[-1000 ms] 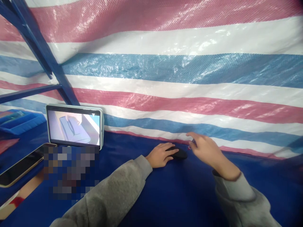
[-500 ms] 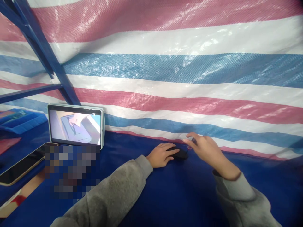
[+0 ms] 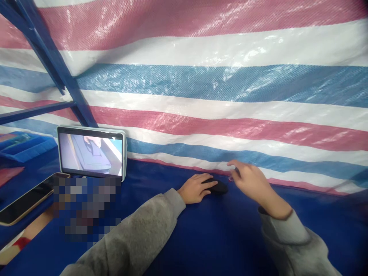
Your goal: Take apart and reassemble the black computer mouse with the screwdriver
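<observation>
On the blue tabletop, my left hand (image 3: 197,189) lies over one end of a black, rounded computer mouse (image 3: 220,187), fingers and thumb gripping it. Just right of the mouse, my right hand (image 3: 249,178) is raised a little, its index finger crooked forward and the other fingers curled. A small dark thing with a pinkish, curved edge (image 3: 230,178) shows by the right thumb; the hand hides most of it, and I cannot make out its kind. A narrow gap separates the right hand from the mouse.
A tablet (image 3: 92,153) in a pale case stands at the left, playing a video. Nearby are a phone (image 3: 30,199), a blue tray (image 3: 31,147) and a person's forearm with a red band (image 3: 21,242). A blurred-out patch covers part there. Behind hangs striped sheeting (image 3: 201,82) beside a blue metal frame (image 3: 54,57).
My right index finger and thumb shifted slightly at the small thing, the thumb reaching forward and then drawing back. My left hand and the mouse stay put. The tablet's picture changes.
</observation>
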Demonstrator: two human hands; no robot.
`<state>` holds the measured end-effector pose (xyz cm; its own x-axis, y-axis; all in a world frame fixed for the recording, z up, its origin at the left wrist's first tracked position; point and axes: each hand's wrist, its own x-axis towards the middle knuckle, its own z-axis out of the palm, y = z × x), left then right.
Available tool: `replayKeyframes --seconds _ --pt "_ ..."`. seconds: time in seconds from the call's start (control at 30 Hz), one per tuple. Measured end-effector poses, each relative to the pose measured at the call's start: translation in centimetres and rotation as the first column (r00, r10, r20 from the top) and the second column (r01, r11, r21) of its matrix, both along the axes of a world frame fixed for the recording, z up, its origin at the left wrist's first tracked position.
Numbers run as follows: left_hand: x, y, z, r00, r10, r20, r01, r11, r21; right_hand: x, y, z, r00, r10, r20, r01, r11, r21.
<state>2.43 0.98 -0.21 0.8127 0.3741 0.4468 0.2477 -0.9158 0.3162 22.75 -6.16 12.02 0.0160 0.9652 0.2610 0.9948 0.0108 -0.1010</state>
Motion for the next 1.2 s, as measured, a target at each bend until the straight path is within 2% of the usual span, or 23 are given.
replayKeyframes --seconds 0.3,0.6,0.97,1.2 --pt "-0.03 -0.05 0.12 1.000 0.002 0.000 -0.002 1.000 -0.007 0.25 0.14 -0.28 1.000 -0.001 -0.007 0.001 1.000 -0.021" --pt "0.06 0.03 -0.04 1.000 0.005 -0.005 -0.005 1.000 -0.005 -0.20 -0.13 0.23 1.000 -0.001 -0.006 0.000 1.000 -0.014" --pt "-0.02 0.02 0.00 1.000 0.004 0.000 -0.004 1.000 0.028 0.23 0.19 -0.38 1.000 -0.026 -0.004 0.026 0.999 -0.024" --pt "0.06 0.17 -0.33 1.000 0.002 -0.002 -0.001 0.998 0.070 0.01 0.08 -0.13 0.997 0.077 -0.024 -0.077 0.997 0.027"
